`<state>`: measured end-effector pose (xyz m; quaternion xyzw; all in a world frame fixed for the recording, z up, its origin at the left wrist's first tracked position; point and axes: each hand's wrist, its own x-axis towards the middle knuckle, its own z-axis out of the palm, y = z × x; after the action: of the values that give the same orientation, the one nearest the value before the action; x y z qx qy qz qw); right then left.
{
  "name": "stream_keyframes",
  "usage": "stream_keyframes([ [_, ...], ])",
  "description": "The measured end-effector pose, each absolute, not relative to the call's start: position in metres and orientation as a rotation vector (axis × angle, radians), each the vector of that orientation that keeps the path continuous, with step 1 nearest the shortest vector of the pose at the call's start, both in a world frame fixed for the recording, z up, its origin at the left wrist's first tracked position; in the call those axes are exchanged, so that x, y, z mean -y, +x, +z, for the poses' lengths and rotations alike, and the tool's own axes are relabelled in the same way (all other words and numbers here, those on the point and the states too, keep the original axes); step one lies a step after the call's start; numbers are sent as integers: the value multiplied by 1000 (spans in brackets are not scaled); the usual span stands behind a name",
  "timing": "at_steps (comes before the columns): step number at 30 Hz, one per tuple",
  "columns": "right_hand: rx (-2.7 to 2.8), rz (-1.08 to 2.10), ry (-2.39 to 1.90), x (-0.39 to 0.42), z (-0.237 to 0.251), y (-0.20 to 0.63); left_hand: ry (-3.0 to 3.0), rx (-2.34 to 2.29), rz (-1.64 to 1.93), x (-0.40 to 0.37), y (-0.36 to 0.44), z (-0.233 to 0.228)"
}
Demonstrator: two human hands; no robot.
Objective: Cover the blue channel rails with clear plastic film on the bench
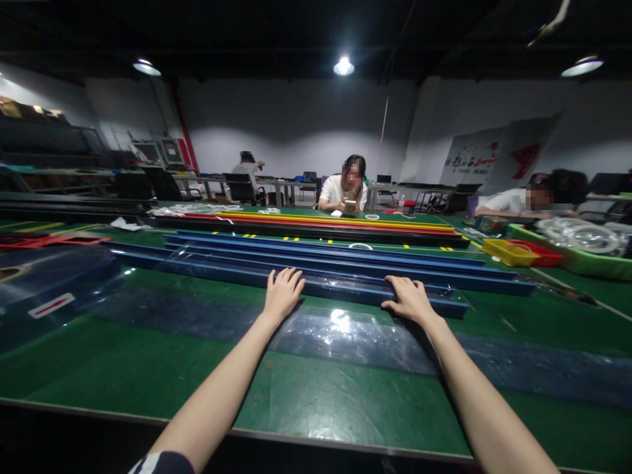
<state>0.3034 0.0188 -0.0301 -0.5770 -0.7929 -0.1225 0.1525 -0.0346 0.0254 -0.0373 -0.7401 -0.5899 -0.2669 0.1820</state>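
Now both my arms outstretched | left hand point(282, 294) flat, fingers spread on blue rail point(345, 289) | right hand point(409, 299) palm-down, unclenched on it

Glossy blue plastic rails point(316, 280) lie on a smooth green table point(148, 355) under clear shiny film point(345, 336).

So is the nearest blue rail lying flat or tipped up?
Lying flat: the nearest blue rail rests lengthwise on the green table, both hands on it.
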Motion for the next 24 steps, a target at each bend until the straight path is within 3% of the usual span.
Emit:
stream_keyframes([
  [24,2308,-385,-1697,-2,-24,296,-2397,1271,-704,-17,-13,-35],
])
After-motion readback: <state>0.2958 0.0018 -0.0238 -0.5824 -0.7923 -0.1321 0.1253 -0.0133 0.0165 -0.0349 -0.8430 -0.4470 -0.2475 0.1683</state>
